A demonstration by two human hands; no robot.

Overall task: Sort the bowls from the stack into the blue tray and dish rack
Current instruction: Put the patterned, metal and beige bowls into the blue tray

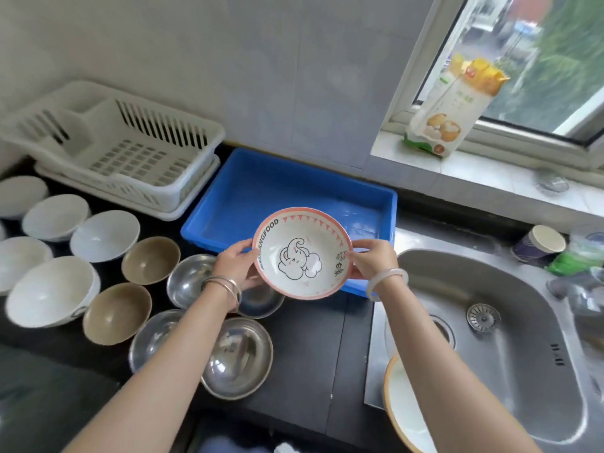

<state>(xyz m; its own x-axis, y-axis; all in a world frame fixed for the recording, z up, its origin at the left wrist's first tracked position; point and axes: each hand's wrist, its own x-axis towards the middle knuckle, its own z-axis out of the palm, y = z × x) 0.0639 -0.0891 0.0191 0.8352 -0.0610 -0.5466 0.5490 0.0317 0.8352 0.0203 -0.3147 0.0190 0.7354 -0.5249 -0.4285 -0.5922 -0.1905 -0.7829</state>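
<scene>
I hold a white bowl with a pink rim and an elephant drawing [302, 253] in both hands, tilted toward me above the near edge of the blue tray [261, 184]. My left hand [237, 264] grips its left rim and my right hand [371, 259] grips its right rim. The blue tray holds nothing. The white dish rack [114, 145] stands behind it to the left, also with nothing in it. Several bowls sit spread on the dark counter at left: white ones [104, 235], brown ones [150, 259] and steel ones [238, 356].
A steel sink [490, 322] lies at right, with an orange-rimmed bowl [402, 407] at its near left edge. A paper cup [539, 245] and green item stand behind the sink. A food package [454, 106] leans on the windowsill.
</scene>
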